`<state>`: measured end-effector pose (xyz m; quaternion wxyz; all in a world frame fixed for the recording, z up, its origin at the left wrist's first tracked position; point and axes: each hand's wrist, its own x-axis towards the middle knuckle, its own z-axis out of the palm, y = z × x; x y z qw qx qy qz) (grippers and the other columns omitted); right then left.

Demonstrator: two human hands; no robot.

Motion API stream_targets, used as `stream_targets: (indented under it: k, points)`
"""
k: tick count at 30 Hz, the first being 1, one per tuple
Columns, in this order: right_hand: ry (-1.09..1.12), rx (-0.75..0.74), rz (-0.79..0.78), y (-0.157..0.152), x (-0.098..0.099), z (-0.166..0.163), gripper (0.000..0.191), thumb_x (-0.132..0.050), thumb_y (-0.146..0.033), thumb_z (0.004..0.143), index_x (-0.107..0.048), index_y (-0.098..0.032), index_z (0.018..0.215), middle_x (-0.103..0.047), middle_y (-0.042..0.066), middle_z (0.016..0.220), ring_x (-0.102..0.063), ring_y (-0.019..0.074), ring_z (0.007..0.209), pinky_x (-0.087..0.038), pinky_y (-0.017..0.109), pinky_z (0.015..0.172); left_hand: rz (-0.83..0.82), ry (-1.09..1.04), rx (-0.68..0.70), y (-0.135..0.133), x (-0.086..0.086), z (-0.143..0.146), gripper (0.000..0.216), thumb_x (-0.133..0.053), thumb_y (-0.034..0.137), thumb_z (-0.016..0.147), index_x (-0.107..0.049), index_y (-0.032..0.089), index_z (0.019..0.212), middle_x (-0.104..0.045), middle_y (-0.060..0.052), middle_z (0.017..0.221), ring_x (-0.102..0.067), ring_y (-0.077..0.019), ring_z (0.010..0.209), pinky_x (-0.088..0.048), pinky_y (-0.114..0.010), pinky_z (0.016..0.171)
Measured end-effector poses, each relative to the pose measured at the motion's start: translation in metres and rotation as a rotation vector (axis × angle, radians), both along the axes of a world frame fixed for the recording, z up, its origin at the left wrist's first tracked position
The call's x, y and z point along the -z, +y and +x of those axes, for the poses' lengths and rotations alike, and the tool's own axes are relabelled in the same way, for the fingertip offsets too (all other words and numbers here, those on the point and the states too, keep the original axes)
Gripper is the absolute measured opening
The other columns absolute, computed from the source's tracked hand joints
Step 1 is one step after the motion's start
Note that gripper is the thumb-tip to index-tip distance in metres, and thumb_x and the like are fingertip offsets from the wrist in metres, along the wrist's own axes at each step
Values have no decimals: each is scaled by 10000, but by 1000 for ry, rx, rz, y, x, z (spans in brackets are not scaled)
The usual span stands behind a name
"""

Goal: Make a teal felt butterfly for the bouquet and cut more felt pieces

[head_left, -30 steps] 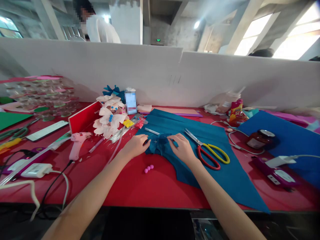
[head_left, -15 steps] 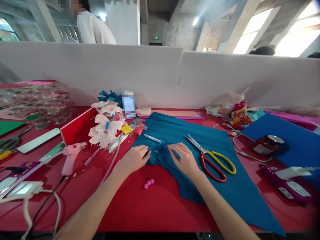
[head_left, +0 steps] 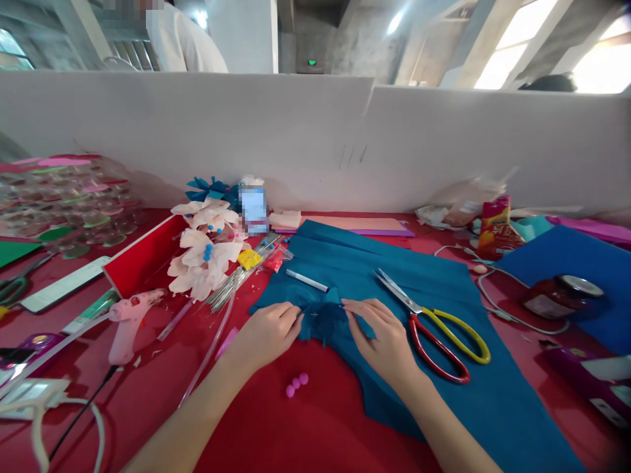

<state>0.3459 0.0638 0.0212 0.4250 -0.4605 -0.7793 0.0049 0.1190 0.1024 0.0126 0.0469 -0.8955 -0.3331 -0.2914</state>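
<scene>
My left hand (head_left: 269,332) and my right hand (head_left: 387,338) rest on the red table (head_left: 276,427), both pinching a small gathered piece of teal felt (head_left: 326,319) between them. That piece lies on the near left corner of a large teal felt sheet (head_left: 444,341). Thin wire shows at its middle. Three pink beads (head_left: 296,385) sit on the table just below my left hand. Scissors with red and yellow handles (head_left: 436,325) lie on the sheet to the right of my right hand. A white pen (head_left: 306,280) lies just beyond the gathered piece.
Cream paper flowers (head_left: 204,253), a wire bundle (head_left: 236,282) and a pink glue gun (head_left: 129,315) lie left. A jar (head_left: 559,297), blue sheet (head_left: 576,269), cables and a purple device (head_left: 599,387) lie right. A white partition (head_left: 315,138) stands behind, a person beyond it.
The view has drawn closer and lower over the table. Both hands stay pinched on the teal piece, fingers shifting slightly on it.
</scene>
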Motion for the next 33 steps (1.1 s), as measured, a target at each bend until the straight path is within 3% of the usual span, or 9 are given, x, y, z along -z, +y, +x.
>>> stream_targets:
  k: [7,19,33]
  points:
    - [-101,-65,-7,-1,-1,-1,192,-539,-117,880,-624,-218,1019,-694,69,1058,-580,235,921,-546,404,773,15,0,-5,1,1,0,207,-415,179,941,-577,153,813,-636,-52,744,-620,-162,653,-518,-274,585]
    - [-130,-48,-10,3,2,-2,181,-537,-117,880,-605,-224,1009,-675,62,1117,-535,249,964,-515,439,790,45,9,15,-1,-1,0,234,-395,179,944,-586,156,811,-642,-53,741,-619,-159,655,-526,-275,578]
    - [-146,-26,14,2,5,-5,142,-530,-141,893,-614,-211,984,-704,56,959,-552,226,894,-468,391,750,29,24,20,-2,1,-1,237,-394,183,946,-576,147,799,-631,-60,745,-620,-175,667,-521,-291,586]
